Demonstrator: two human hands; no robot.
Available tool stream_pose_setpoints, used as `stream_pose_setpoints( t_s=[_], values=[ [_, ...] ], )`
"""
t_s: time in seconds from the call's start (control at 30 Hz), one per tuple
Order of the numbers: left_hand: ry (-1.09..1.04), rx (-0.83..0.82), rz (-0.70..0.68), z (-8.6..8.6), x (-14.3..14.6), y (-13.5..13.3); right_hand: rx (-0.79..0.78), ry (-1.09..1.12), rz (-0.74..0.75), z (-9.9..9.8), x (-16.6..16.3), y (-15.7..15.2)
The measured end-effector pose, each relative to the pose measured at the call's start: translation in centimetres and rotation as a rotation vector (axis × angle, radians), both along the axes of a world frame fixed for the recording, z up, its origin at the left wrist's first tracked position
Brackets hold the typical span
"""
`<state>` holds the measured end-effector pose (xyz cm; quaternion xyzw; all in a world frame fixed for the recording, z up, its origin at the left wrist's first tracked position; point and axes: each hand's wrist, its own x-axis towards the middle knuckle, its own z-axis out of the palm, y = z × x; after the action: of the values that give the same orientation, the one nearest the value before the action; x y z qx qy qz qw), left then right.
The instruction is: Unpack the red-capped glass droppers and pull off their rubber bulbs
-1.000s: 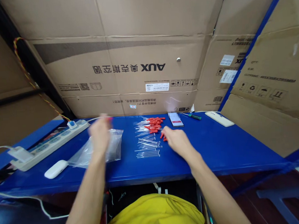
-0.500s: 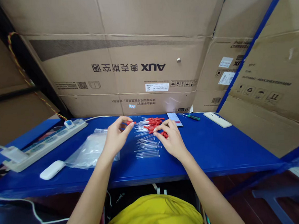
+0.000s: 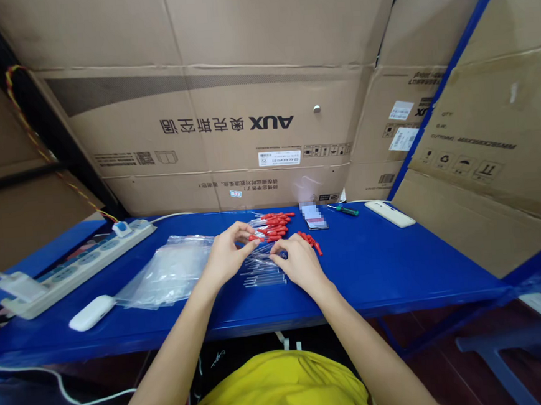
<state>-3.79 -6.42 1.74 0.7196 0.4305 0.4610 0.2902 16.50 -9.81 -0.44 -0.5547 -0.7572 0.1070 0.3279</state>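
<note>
My left hand (image 3: 230, 254) is closed in a pinch on a red rubber bulb (image 3: 254, 237), just left of the pile. My right hand (image 3: 299, 261) has thumb and forefinger pinched at the end of a thin clear tube, over the loose clear tubes (image 3: 264, 278) lying on the blue table. Behind the fingers is a heap of clear droppers with red bulbs (image 3: 276, 222), their bulbs pointing right. Several loose red bulbs (image 3: 309, 239) lie just beyond my right hand, which partly hides the tubes.
Clear plastic bags (image 3: 173, 272) lie left of my left hand, with a white case (image 3: 92, 312) and a power strip (image 3: 88, 260) farther left. Behind on the right are a phone (image 3: 313, 215), a green screwdriver (image 3: 346, 210) and a white slab-like device (image 3: 390, 213). Cardboard (image 3: 224, 94) walls the back.
Both hands have moved toward each other and a little nearer to me. My right hand has left the loose red bulbs and come down to the clear tubes; my left keeps the red bulb.
</note>
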Motion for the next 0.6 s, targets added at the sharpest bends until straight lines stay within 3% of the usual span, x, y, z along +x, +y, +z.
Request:
stream_pose_setpoints(
  t_s=[0.2,0.33,0.43,0.6],
  values=[
    [0.088,-0.015,-0.052,-0.3,0.2,-0.1,-0.006,-0.112,-0.041,0.0,-0.1,-0.2],
    [0.221,-0.051,-0.007,0.1,0.5,-0.6,-0.01,-0.024,-0.059,0.1,-0.1,-0.2],
    [0.303,-0.06,-0.028,0.4,0.7,-1.0,0.031,0.078,-0.005,0.5,-0.1,-0.4],
    [0.282,-0.072,-0.117,0.7,1.1,-1.6,0.132,0.016,0.09,1.3,0.2,-0.6]
  ],
)
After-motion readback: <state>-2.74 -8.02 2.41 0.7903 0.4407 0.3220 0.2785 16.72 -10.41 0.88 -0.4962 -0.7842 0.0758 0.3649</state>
